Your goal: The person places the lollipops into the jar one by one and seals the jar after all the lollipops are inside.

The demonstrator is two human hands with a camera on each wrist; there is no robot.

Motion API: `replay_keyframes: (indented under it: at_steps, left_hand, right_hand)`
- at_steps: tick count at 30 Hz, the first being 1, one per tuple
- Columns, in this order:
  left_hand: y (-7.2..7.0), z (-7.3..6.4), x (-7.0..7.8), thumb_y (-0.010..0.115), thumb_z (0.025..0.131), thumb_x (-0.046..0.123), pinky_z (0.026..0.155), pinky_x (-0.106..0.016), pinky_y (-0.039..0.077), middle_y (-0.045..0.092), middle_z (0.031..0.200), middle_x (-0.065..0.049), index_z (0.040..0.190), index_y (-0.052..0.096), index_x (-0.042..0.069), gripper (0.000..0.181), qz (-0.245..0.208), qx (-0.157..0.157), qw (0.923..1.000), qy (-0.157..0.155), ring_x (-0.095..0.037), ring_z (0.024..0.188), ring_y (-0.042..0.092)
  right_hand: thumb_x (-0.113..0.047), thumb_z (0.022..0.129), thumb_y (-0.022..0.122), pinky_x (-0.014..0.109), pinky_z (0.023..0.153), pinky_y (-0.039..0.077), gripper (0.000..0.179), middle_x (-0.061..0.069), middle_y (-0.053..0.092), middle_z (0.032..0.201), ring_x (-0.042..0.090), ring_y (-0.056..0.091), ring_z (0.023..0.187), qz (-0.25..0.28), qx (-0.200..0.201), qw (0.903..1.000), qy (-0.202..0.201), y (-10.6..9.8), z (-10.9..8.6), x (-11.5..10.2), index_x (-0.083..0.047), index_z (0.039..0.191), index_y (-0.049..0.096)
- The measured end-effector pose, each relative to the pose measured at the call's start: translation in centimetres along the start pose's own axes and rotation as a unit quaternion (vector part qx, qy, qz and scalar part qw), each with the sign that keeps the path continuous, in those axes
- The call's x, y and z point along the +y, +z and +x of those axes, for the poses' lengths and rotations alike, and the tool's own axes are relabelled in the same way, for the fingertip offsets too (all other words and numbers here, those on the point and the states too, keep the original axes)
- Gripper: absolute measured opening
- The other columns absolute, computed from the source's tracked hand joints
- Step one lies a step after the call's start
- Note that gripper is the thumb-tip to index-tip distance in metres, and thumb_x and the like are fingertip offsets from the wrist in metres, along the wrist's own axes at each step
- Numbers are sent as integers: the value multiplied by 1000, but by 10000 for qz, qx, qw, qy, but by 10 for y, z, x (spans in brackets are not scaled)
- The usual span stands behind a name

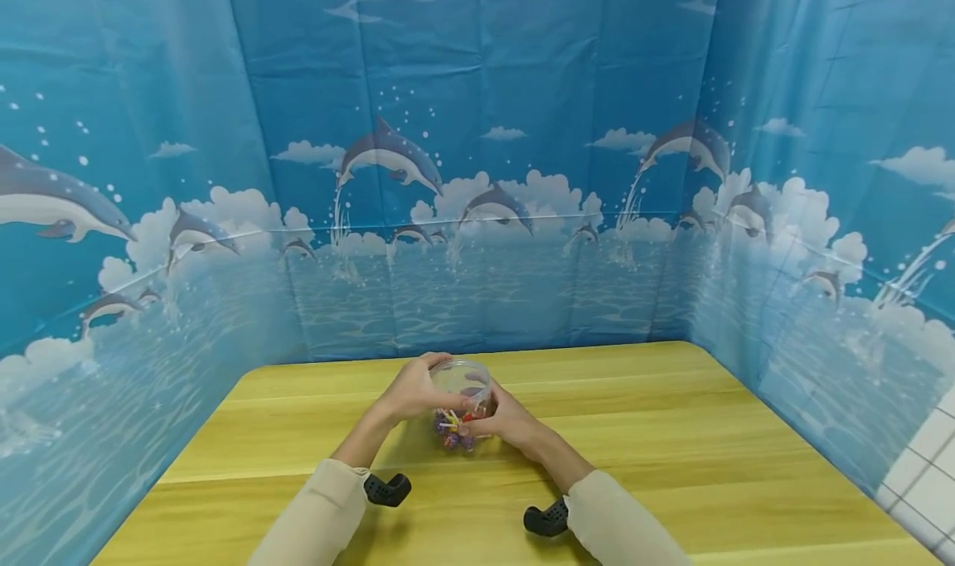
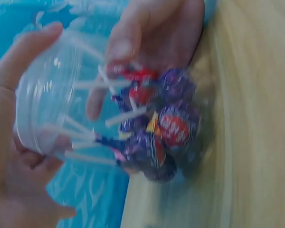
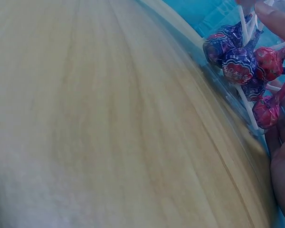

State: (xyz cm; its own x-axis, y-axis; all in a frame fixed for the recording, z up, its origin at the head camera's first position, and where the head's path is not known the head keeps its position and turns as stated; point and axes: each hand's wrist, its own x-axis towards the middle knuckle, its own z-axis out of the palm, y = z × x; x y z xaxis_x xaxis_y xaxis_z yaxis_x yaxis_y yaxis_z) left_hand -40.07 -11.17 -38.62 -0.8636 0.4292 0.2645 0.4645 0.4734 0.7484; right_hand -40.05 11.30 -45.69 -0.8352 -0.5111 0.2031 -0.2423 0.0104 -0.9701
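A clear plastic jar (image 1: 468, 369) stands over the table with its round rim uppermost. Several lollipops (image 2: 175, 128) in purple and red wrappers show through its lower part, heads down, with white sticks pointing up; they appear to be inside it. My left hand (image 1: 416, 390) grips the jar near the rim, thumb on the near side and fingers round the far side. Lower down, my right hand (image 1: 515, 421) holds the jar's other side, its thumb in front near the lollipops. Only part of the right hand (image 3: 282, 161) appears in the right wrist view.
The yellow wood-grain table (image 1: 671, 458) extends on both sides of the hands. A blue curtain with dolphins (image 1: 492, 284) hangs behind and along the sides. Black devices (image 1: 388, 490) are worn at both wrists. White tiles (image 1: 928, 466) show at the lower right.
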Motion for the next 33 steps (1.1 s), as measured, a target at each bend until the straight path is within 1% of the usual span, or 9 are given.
replay_keyframes:
  at_steps: [7,13,18,20,22,26,29,31,33]
  left_hand:
    - [0,2,-11,88,80,48,100,-55,48,43,154,-17,158,40,7,100,-643,-517,9966,-52,-35,131,51]
    - [0,-1,-6,80,86,53,105,-58,43,31,162,-16,165,25,14,104,-601,-639,9961,43,-39,140,42]
    - [-29,-7,-5,63,100,53,110,-72,29,16,169,-14,167,17,26,86,-24,107,9997,207,-43,151,25]
    - [-46,-14,-10,60,100,57,108,-78,23,15,170,-15,167,20,30,82,851,618,9943,181,-46,150,26]
    - [-61,-22,-17,57,99,64,106,-83,16,14,170,-16,166,23,32,82,1872,1053,9767,32,-49,149,23]
    - [-83,-38,-30,48,93,79,98,-90,-2,9,171,-17,165,27,36,87,3425,1388,9276,-553,-58,149,8]
    - [-90,-45,-36,42,89,87,92,-90,-11,1,172,-17,165,25,38,92,3890,1351,9068,-907,-60,148,-7]
    - [-92,-47,-39,38,87,90,91,-90,-14,-2,172,-18,165,24,38,95,4055,1307,8984,-1065,-60,147,-12]
    - [-92,-48,-40,37,86,91,91,-90,-15,-3,171,-18,166,24,37,98,4166,1271,8922,-1191,-59,147,-15]
  right_hand:
    - [-18,90,83,38,95,51,97,15,52,143,25,58,116,-195,-76,9998,67,-4,1,4,-17,164,22]
    - [-31,90,83,56,110,39,108,16,36,159,33,42,140,-820,-439,9956,73,-18,-9,-1,-17,167,8]
    - [-46,95,74,71,112,27,100,17,27,166,43,24,151,-2119,-392,9765,94,-56,-25,-30,-24,168,8]
    - [-50,98,68,74,110,26,94,19,27,166,47,25,150,-2848,-241,9583,10,-75,-34,-43,-22,168,12]
    - [-51,101,63,77,108,24,88,23,28,165,52,25,147,-3600,-84,9328,-166,-95,-42,-55,-17,167,17]
    - [-65,100,54,85,105,12,87,25,23,166,61,15,146,-5133,511,8567,10,-131,-56,-70,-17,166,25]
    - [-81,93,46,87,102,-1,95,23,15,168,63,2,146,-5880,949,8019,461,-151,-61,-76,-24,166,26]
    - [-88,88,42,86,101,-9,101,23,11,169,63,-5,146,-6089,1092,7828,664,-159,-61,-79,-27,167,24]
    - [-92,85,39,85,100,-13,105,23,7,170,63,-8,146,-6167,1158,7747,786,-162,-61,-84,-29,167,22]
